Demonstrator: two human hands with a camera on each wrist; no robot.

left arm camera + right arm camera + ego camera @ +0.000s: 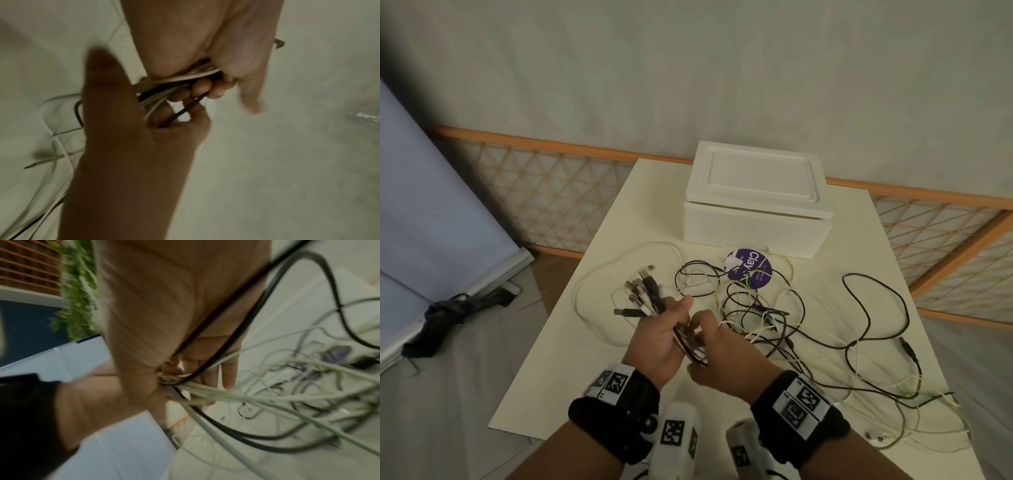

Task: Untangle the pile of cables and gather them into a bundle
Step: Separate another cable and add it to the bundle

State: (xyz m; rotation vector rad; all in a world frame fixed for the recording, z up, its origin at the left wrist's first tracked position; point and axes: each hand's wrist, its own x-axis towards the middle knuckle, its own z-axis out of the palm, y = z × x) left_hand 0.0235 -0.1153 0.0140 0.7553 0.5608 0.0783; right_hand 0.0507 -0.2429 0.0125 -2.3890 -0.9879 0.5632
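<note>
Over the middle of the table, my left hand (671, 322) grips a bundle of black and white cables (688, 346). Their plug ends (642, 291) fan out up and to the left of the fist. My right hand (709, 337) sits right against it and is curled round the same strands just to the right. In the left wrist view, the left hand's fingers (202, 87) wrap the cables (185, 77). In the blurred right wrist view, the right hand (174, 313) holds strands (236, 395). These trail off into the loose tangle (791, 325) on the table.
A white foam box (755, 205) stands at the back of the cream table (544, 383). A round purple label (748, 270) lies under cables in front of it. Loose cable loops (876, 308) spread to the right edge. A wooden lattice rail (551, 192) lies behind.
</note>
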